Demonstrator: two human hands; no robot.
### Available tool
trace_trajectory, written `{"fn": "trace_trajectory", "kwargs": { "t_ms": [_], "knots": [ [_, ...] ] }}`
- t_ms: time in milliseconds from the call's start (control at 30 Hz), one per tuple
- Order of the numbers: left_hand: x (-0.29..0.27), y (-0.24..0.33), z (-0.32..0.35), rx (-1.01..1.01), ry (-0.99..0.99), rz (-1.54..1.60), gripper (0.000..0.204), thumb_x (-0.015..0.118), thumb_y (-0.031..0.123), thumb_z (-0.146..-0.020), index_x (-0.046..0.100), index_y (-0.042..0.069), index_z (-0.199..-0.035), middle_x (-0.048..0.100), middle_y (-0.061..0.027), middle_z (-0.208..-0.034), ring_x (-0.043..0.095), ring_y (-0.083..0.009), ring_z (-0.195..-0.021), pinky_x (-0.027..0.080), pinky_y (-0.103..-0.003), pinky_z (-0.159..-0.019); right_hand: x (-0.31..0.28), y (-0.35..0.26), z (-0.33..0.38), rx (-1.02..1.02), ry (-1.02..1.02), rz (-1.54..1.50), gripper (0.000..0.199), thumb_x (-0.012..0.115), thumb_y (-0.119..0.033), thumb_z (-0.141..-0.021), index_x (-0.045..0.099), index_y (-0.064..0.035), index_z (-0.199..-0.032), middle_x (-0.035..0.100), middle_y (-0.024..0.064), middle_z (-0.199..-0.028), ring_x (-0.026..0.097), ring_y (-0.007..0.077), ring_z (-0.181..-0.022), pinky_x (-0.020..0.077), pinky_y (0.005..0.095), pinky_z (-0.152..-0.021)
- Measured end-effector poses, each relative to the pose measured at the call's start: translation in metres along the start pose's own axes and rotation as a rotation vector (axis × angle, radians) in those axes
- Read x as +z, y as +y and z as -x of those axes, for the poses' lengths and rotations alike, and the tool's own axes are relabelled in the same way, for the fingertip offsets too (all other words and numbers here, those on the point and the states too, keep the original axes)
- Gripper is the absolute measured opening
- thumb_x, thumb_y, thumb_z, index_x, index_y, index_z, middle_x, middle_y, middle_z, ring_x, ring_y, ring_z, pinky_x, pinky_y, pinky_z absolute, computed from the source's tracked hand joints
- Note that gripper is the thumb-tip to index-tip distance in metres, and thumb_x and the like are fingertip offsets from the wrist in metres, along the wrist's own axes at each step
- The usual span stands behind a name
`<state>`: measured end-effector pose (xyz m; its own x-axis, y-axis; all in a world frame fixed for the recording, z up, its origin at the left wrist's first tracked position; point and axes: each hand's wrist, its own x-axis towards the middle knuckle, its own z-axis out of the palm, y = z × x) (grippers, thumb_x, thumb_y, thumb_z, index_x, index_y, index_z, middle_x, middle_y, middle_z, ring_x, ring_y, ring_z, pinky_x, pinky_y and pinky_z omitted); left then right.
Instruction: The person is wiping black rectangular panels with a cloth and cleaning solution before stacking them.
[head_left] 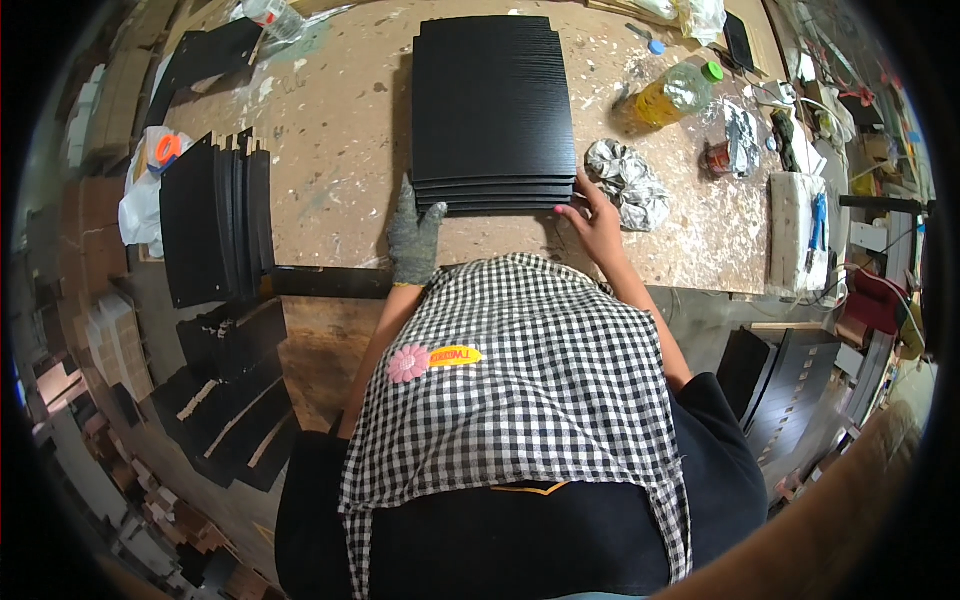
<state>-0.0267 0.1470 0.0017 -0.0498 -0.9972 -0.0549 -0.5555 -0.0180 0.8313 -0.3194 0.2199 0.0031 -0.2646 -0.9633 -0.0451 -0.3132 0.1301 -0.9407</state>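
Note:
A stack of black rectangular panels (492,105) lies on the worktable, its lower layers stepping out slightly at the near edge. At its near left corner is my left hand (414,240) in a grey knitted glove, fingers stretched along the side and thumb out at the front edge. My bare right hand (598,222) grips the near right corner, its thumb on the front edge and its fingers round the side. Just beyond the right hand lies a crumpled grey-white cloth (630,185).
A paint-spotted worktable (335,150) carries a bottle of yellow liquid (680,95), a smeared can (735,150) and a white block (797,230) with a blue tool (819,225). Black panels (215,220) stand at the left edge; more panels (795,390) are low at right.

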Motion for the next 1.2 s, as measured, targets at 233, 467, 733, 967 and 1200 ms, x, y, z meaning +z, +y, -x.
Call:
{"fn": "trace_trajectory", "kwargs": {
  "t_ms": [233,467,733,967,1200],
  "knots": [
    [-0.004,-0.006,-0.003,-0.016,-0.042,-0.16,0.078,0.075,0.033,-0.088,0.04,-0.003,-0.148,0.058,-0.0233,-0.137,0.056,-0.0334,-0.127,0.043,-0.04,-0.108,0.001,0.019,0.0,-0.027,-0.026,0.042,0.07,0.076,-0.001,-0.085,0.045,-0.0048,-0.148,0.066,0.0198,-0.125,0.067,0.0236,-0.108,0.0528,0.0328,-0.092],
    [-0.001,0.006,-0.008,-0.129,-0.092,-0.153,0.073,0.074,0.027,-0.09,0.041,-0.004,-0.146,0.051,-0.022,-0.146,0.049,-0.0306,-0.135,0.038,-0.036,-0.112,0.005,0.016,-0.003,-0.016,0.053,0.064,0.071,0.078,-0.003,-0.084,0.046,-0.0049,-0.147,0.065,0.0197,-0.128,0.067,0.0222,-0.11,0.0524,0.0325,-0.093],
    [-0.005,-0.005,-0.002,-0.133,-0.104,0.322,0.074,0.078,0.02,-0.087,0.041,-0.007,-0.146,0.05,-0.0224,-0.147,0.048,-0.0263,-0.136,0.04,-0.036,-0.111,-0.002,0.018,-0.003,-0.008,-0.047,-0.023,0.075,0.077,0.003,-0.082,0.044,-0.0057,-0.149,0.062,0.0172,-0.135,0.064,0.0209,-0.117,0.0529,0.0324,-0.096],
    [-0.006,-0.006,-0.011,-0.065,-0.127,-0.079,0.076,0.077,0.022,-0.087,0.04,-0.007,-0.146,0.049,-0.0239,-0.147,0.048,-0.0309,-0.137,0.038,-0.036,-0.113,0.001,0.007,-0.003,0.074,-0.015,0.036,0.074,0.076,0.003,-0.083,0.044,-0.0066,-0.149,0.062,0.0177,-0.134,0.066,0.0202,-0.113,0.0539,0.0325,-0.094],
    [-0.008,-0.014,-0.011,-0.14,-0.187,0.354,0.078,0.074,0.006,-0.087,0.031,-0.008,-0.15,0.045,-0.0201,-0.151,0.047,-0.0251,-0.137,0.037,-0.034,-0.114,0.0,0.007,-0.002,0.087,-0.044,-0.065,0.076,0.077,0.006,-0.08,0.046,-0.0063,-0.148,0.064,0.0177,-0.13,0.067,0.0199,-0.11,0.0539,0.0325,-0.095]
  ]
}}
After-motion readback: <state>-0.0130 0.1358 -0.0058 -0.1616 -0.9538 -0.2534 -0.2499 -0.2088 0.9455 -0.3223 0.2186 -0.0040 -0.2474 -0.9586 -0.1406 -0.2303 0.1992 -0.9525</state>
